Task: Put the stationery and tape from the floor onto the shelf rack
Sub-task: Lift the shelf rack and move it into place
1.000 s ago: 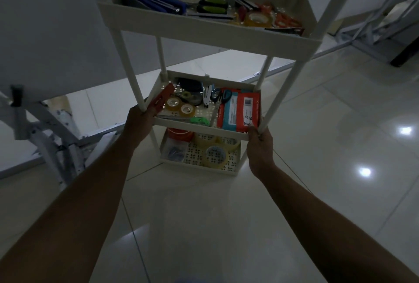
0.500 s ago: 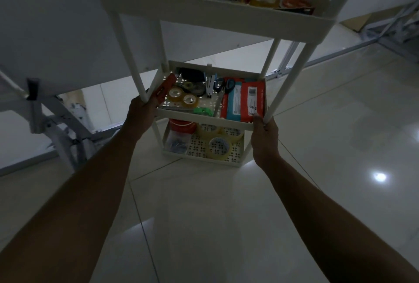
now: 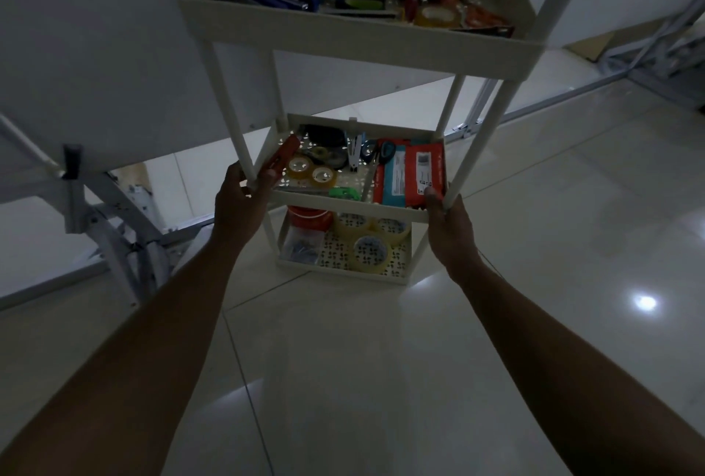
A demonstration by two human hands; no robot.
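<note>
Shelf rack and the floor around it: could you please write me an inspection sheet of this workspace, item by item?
Surface: glossy tiled floor, dimly lit.
Job's things: shelf rack with three loaded trays; tape rolls in the bottom tray; scissors and red packs in the middle tray.
Clutter: nothing seen.
Hands: left hand grips the front left post at the middle tray; right hand grips the front right corner there.
Cables: nothing seen.
Surroundings: white metal frame to the left of the rack.
</note>
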